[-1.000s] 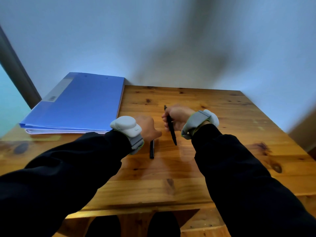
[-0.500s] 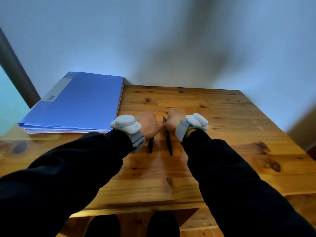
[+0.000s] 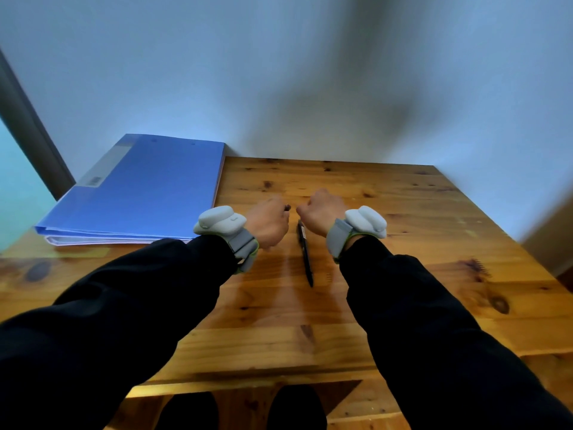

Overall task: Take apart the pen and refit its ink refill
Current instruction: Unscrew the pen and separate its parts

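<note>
The wooden worktop (image 3: 403, 243) carries a blue folder (image 3: 139, 193) at far left. My left hand (image 3: 269, 225) and right hand (image 3: 319, 215) sit close, not touching. The pen barrel (image 3: 305, 255), raised in the right hand a second ago, now lies between my wrists. The short dark piece (image 3: 287, 207) has left the wood and peeks from my curled left fingers. I cannot tell whether the right fist holds anything. I judge the pen is apart, with the refill next.
</note>
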### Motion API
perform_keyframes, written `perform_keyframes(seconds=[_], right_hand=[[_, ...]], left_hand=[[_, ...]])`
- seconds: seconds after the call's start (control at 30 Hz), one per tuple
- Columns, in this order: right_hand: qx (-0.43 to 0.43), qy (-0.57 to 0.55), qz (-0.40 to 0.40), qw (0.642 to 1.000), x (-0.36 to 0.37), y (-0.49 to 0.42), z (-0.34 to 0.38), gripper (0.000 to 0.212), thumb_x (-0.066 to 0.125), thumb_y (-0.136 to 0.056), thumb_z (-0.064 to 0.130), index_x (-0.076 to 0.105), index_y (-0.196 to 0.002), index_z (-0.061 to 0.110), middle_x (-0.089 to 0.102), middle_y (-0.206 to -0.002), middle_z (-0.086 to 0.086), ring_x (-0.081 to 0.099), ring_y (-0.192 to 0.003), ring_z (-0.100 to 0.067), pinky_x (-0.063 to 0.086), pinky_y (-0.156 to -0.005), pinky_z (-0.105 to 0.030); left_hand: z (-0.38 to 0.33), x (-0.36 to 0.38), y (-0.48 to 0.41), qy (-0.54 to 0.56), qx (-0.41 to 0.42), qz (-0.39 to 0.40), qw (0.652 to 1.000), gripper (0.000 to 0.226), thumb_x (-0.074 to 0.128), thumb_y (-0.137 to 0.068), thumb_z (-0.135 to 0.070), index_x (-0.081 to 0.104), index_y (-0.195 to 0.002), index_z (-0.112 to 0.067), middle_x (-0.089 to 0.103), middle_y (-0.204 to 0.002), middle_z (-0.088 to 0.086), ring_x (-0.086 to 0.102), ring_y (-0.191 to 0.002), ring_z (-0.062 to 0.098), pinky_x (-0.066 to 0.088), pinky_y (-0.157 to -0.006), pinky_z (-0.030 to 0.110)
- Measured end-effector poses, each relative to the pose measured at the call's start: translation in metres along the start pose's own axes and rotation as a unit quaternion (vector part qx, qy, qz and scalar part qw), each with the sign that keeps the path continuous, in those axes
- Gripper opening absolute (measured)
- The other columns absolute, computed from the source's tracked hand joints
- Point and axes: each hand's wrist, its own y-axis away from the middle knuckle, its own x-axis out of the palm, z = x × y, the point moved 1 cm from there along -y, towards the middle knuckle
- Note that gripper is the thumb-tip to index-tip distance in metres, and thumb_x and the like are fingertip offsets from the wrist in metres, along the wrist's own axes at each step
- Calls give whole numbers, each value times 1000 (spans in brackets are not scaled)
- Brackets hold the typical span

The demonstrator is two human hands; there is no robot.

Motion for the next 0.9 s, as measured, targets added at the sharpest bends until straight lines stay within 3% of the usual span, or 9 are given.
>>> perform_keyframes(seconds=[0.07,0.13,0.23,0.27,0.37,0.47,0.53,0.7,0.9], right_hand=[[-24,-107,3,994,-3,-1,5,35,41,-96,32,60,-93,3,64,-86,-12,59,-82,-32,46,-69,-35],[-71,-151,26,986,-3,2,11,38,37,-98,32,63,-91,5,67,-86,-10,61,-84,-28,46,-72,-33],[-123,-136,49,982,-1,5,14,35,38,-99,22,53,-68,17,56,-64,5,51,-60,-13,37,-48,-14],[-127,-135,53,981,0,4,15,35,38,-99,20,51,-67,18,53,-62,6,47,-55,-10,34,-45,-15],[-116,-173,80,975,0,0,16,32,38,-99,16,50,-69,15,52,-62,2,43,-53,-13,33,-50,-26],[-87,-233,112,962,0,-3,16,33,35,-100,12,46,-69,13,46,-62,-2,38,-50,-14,31,-46,-25],[-74,-257,134,954,1,-2,15,34,33,-101,13,45,-69,13,43,-62,-3,35,-49,-14,30,-45,-25],[-53,-326,184,926,5,0,7,36,33,-102,12,43,-67,12,37,-60,-4,28,-48,-13,25,-46,-25],[-48,-321,165,931,3,-2,6,34,32,-102,13,46,-71,11,44,-61,-4,34,-49,-13,29,-46,-25]], left_hand=[[0,2,-2,12,-6,-11,1000,29,33,-102,-17,51,-112,3,61,-106,22,61,-83,36,49,-63,38],[-2,1,-1,26,6,-4,1000,31,32,-101,-11,56,-114,3,60,-109,18,56,-85,32,42,-60,30],[-2,0,1,33,26,17,999,30,35,-95,2,61,-107,7,55,-95,20,50,-80,30,31,-50,24],[-2,0,2,35,30,20,999,27,36,-94,3,62,-102,6,54,-92,19,48,-77,28,30,-49,24],[1,-1,1,40,29,17,999,28,32,-98,-3,60,-98,0,52,-89,17,44,-67,24,30,-48,24],[6,-1,-2,56,27,12,998,34,28,-102,-13,58,-104,3,52,-80,10,44,-64,22,32,-47,24],[8,-2,-3,66,22,22,997,30,28,-103,-17,56,-99,-6,47,-71,3,42,-54,17,35,-44,24],[11,-3,-1,83,-15,62,995,30,29,-103,-26,52,-92,-10,44,-65,6,40,-47,21,34,-41,28],[13,-1,0,121,-14,56,991,35,28,-103,-32,52,-87,-11,38,-62,4,32,-45,17,26,-41,24]])
